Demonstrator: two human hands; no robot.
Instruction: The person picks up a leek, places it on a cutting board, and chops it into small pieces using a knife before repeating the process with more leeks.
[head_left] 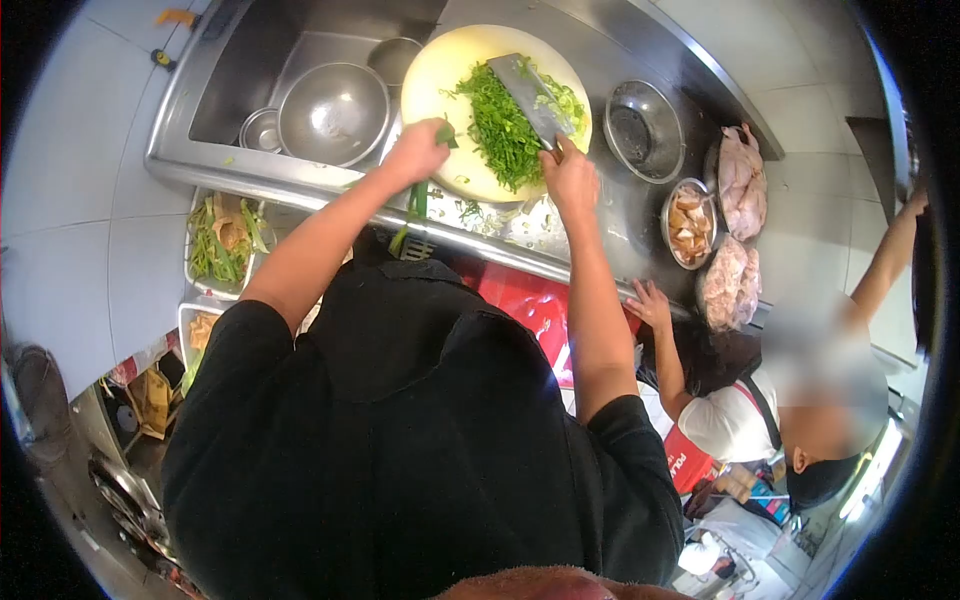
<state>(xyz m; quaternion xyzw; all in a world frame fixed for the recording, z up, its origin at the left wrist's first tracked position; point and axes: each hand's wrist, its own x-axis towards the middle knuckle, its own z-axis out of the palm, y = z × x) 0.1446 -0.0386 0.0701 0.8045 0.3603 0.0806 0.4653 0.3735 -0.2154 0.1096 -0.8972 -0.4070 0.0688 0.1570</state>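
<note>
A round, pale yellow cutting board (428,82) lies on the steel counter. Chopped green onions (492,125) are heaped over its middle and right side. In my right hand (572,182) is the handle of a cleaver (528,92), whose broad blade rests flat across the heap. My left hand (418,152) is at the board's left edge, closed around green onion stalks (418,200); their long green ends hang below the hand over the counter edge, and a short piece shows above the fingers. Loose green bits lie along the counter's front.
Left of the board, a metal bowl (334,115) sits in the sink (240,80). On the right are a steel basin (645,130), a bowl of brown-and-white pieces (690,224) and raw poultry (741,185). Trays of greens (222,245) stand lower left. Another person's hand (652,303) touches the counter edge.
</note>
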